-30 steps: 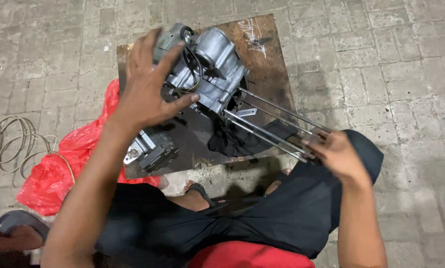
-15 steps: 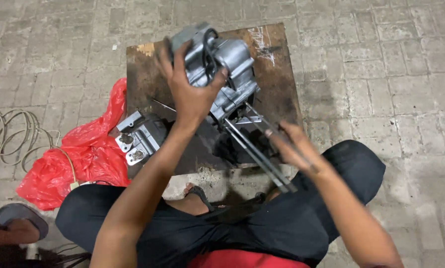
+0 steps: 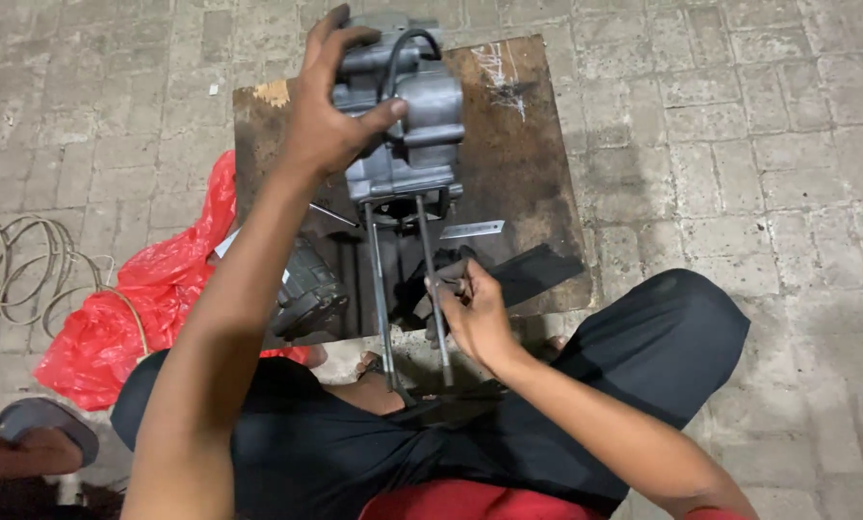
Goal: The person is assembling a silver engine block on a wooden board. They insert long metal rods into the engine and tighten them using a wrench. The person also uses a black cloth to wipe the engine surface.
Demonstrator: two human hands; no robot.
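Engine block (image 3: 407, 116) gripped; red bag (image 3: 143, 299), cable (image 3: 17, 265) nearby

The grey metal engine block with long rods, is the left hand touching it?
Touching. The head view shows the left hand gripping the grey metal engine block, thumb and fingers wrapped on it.

Dim, warm overhead light; soft shadows, sharp focus, slight edge distortion.

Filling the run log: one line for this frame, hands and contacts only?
left hand: grips grey engine block | right hand: fingers on long stud | block over rusty plate | red bag left
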